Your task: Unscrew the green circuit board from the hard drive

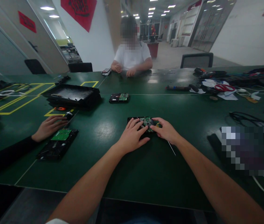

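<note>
A hard disk drive (146, 120) with its green circuit board facing up lies on the green table in front of me. My left hand (133, 135) rests over its left and near side, the fingers stretched across the casing. At the right end of the drive, my right hand (166, 130) has thumb and index finger at the board's edge. The same hand also holds a thin screwdriver (172, 148); its metal shaft slants down toward me and a bit of yellow shows at the fingers. Most of its handle is hidden by the hand.
A co-worker's hand (51, 126) is at the left, beside another hard drive (58, 141). Behind are a black plastic tray (73, 93) and a third drive (119, 97). Scissors (224, 88), cables and tools lie at right. Another person (133, 57) sits opposite.
</note>
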Available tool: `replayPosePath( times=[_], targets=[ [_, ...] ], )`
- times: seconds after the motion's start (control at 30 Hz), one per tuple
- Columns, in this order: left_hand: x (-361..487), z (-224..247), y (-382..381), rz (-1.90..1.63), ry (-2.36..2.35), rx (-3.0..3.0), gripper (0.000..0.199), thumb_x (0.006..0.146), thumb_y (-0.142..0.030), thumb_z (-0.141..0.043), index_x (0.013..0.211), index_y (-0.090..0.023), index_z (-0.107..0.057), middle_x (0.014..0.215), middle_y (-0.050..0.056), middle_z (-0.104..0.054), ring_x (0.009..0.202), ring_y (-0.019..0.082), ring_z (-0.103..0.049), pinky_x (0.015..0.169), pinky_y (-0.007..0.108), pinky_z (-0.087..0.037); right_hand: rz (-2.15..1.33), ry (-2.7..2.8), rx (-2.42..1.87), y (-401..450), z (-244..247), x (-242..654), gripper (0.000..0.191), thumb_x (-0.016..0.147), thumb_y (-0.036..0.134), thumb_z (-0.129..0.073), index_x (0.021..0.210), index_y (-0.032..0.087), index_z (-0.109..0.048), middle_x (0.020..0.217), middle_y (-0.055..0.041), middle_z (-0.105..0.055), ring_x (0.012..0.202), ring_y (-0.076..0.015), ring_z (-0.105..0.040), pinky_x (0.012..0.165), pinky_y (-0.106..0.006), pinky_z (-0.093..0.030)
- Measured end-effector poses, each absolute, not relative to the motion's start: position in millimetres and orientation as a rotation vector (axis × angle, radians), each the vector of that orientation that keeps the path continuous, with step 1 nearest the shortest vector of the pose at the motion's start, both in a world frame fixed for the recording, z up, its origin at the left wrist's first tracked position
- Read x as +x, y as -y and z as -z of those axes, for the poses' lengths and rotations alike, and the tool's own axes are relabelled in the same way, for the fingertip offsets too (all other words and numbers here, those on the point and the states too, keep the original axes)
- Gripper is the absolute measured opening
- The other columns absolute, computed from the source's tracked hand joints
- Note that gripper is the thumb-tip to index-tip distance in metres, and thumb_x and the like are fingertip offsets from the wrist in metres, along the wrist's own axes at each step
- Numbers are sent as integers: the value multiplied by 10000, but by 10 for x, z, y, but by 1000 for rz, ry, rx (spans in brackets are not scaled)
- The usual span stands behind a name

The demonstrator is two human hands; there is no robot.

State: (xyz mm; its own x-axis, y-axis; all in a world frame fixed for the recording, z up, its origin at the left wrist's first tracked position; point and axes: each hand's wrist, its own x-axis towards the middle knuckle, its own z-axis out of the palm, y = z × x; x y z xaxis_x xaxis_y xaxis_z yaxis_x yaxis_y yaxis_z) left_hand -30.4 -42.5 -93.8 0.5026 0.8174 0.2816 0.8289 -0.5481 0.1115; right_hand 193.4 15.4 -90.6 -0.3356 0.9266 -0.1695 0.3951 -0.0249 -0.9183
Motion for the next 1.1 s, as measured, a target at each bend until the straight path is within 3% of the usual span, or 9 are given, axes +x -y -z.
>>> replayPosePath(
  times=[0.57,0.77,0.9,0.97,1.1],
  targets=[
    [-291,933,439,490,1478,-2693,581,1009,-579,-589,1485,-246,-601,1566,116,-528,1532,355,-363,1292,616,-245,-1463,1618,-1370,-169,930,1926,578,913,363,-737,1431,181,-556,641,55,-565,478,-89,-474,439,-209,-347],
    [-368,947,385,654,1543,-2596,451,1057,-489,-530,1429,-255,-631,1502,100,-583,1475,321,-437,1289,602,-263,-1592,1472,-1349,-212,963,1961,453,914,323,-732,1315,161,-599,623,54,-554,490,-84,-464,424,-194,-308],
    [-517,956,310,823,1719,-2415,417,1085,-425,-467,1422,-226,-613,1430,119,-621,1379,298,-523,1235,557,-361,-1641,1395,-1321,-243,982,1993,324,901,288,-732,1181,170,-618,649,48,-558,495,-73,-448,408,-182,-282],
    [-593,972,302,855,1807,-2374,523,1057,-518,-510,1481,-215,-549,1457,142,-592,1384,316,-514,1188,540,-416,-1662,1356,-1289,-246,969,2011,271,894,277,-735,1120,177,-624,679,43,-562,510,-67,-454,407,-177,-281],
    [-678,1047,337,770,1941,-2383,1015,861,-782,-658,1618,-190,-333,1564,209,-477,1448,398,-445,1175,572,-393,-1735,1232,-1160,-245,938,2068,288,871,283,-774,1103,188,-632,763,31,-580,553,-59,-486,413,-165,-305]
  ],
)
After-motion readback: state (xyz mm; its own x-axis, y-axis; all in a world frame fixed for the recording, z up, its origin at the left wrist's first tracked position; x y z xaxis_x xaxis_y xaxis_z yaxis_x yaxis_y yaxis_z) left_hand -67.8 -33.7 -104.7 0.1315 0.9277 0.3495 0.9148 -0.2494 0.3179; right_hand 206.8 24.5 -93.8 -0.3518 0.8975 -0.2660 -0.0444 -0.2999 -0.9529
